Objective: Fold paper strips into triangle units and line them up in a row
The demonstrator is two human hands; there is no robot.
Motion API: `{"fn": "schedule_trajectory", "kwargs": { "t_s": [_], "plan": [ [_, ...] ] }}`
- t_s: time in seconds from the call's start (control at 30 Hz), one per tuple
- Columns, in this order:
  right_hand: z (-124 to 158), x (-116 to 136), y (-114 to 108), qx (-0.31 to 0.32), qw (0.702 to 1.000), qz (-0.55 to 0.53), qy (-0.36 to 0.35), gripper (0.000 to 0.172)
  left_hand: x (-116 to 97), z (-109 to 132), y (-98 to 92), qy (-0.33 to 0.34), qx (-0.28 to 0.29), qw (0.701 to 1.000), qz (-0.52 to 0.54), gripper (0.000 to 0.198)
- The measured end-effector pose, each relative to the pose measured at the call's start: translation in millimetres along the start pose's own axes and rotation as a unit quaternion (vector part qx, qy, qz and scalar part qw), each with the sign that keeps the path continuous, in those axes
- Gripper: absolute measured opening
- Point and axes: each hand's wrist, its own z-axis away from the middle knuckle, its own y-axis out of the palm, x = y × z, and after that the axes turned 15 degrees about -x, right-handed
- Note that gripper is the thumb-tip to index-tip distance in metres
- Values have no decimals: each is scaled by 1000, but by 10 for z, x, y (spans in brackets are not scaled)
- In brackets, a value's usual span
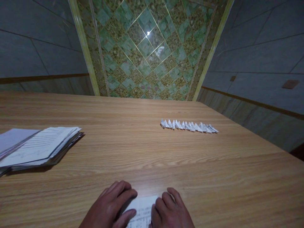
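— wooden table (147, 152) under a green tiled floor strip, what's on it?
— both hands at the near edge, close together, pressing a printed paper sheet (142, 210) flat. left hand (111, 207) covers its left side, right hand (169, 210) its right.
— anything else?
— row of folded paper pieces (188, 126) farther right, stack of papers (38, 147) far left.

Dim, warm indoor light. A white glare spot shines on the glossy green tiles (148, 33) far beyond the fingers (121, 190). Left of the fingers, a paper stack (40, 145) casts a dark shadow. Wide-angle distortion bends the grey walls (261, 47) at both edges.
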Motion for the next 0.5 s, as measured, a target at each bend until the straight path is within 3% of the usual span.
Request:
{"fn": "schedule_trajectory", "kwargs": {
  "t_s": [0.13,0.27,0.5],
  "plan": [
    [-32,-21,-30,-6,1000,12,-3,9,-5,6,62,-53,24,998,-20,35],
    [-107,-17,-78,-5,1000,18,-6,16,-43,2,1,-101,54,993,-17,22],
    [-361,-55,-268,140,988,-13,55,21,-213,-91,-88,-131,110,985,2,10]
  ]
}}
